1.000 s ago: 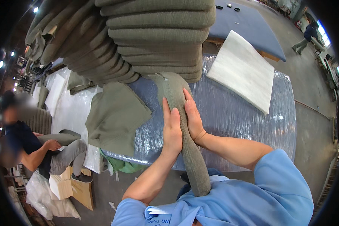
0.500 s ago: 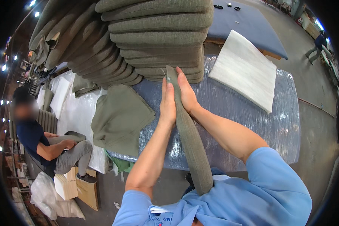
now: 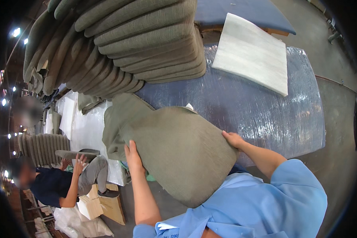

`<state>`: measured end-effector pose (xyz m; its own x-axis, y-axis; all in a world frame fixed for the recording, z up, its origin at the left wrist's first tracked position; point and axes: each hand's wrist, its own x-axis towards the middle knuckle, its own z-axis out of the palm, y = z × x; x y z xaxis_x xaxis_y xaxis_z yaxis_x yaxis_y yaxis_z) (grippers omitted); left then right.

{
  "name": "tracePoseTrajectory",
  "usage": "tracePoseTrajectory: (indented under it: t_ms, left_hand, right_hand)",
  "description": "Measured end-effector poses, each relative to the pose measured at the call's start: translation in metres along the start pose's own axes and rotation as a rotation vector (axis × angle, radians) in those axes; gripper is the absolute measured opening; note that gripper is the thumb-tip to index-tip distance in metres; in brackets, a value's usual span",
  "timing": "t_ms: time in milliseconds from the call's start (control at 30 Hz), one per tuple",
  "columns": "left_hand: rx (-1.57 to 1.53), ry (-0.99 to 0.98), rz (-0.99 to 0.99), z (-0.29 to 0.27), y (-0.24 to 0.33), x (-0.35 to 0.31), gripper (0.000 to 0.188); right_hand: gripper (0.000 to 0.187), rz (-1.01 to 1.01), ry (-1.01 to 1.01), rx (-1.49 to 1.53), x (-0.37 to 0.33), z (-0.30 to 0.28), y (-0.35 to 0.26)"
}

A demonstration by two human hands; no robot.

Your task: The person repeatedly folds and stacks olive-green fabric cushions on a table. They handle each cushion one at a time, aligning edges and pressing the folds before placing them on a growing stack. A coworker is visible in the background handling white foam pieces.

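Note:
A grey-green fabric seat cushion lies broad side up in front of my body, its rounded end close to my shirt. My right hand grips its right edge, thumb on top and the other fingers hidden beneath. At the left edge, my left hand presses against the side with its fingers pointing away from me. A small white bit sticks out at the far edge of the cushion. Partly under the cushion's left side is a loose piece of grey-green cloth.
Tall stacks of similar cushions stand at the back left. A white foam sheet lies on the plastic-wrapped blue table. To the left, a seated person handles another cushion near a cardboard piece and a plastic bag.
The cushion has turned from standing on edge between my palms to lying broad side up. My hands have moved apart and nearer to me. The seated person has raised a hand.

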<state>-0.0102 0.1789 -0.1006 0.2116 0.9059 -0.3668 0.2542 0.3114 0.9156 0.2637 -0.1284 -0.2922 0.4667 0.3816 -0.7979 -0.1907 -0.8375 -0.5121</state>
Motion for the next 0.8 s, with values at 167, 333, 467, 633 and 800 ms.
tracePoseTrajectory:
  t_ms: [167, 333, 467, 633, 800]
  left_hand:
    - [0.159, 0.162, -0.149, -0.028, -0.079, -0.038, 0.079]
    - [-0.097, 0.054, -0.3, -0.03, -0.166, -0.062, 0.08]
    - [-0.017, -0.132, -0.182, 0.007, -0.187, -0.071, 0.079]
    - [-0.21, -0.573, 0.023, 0.098, -0.127, -0.125, 0.081]
    - [-0.442, -0.712, 0.307, 0.117, -0.038, -0.194, 0.082]
  right_hand:
    - [0.062, 0.01, -0.209, 0.325, -0.019, -0.064, -0.014]
    - [0.075, -0.241, -0.107, 0.03, -0.079, -0.123, -0.075]
    - [0.06, -0.603, -0.125, 0.185, -0.193, -0.14, -0.126]
    - [0.051, -0.87, -0.084, 0.504, -0.25, -0.07, -0.137]
    - [0.065, -0.849, -0.448, 1.004, -0.21, -0.002, -0.101]
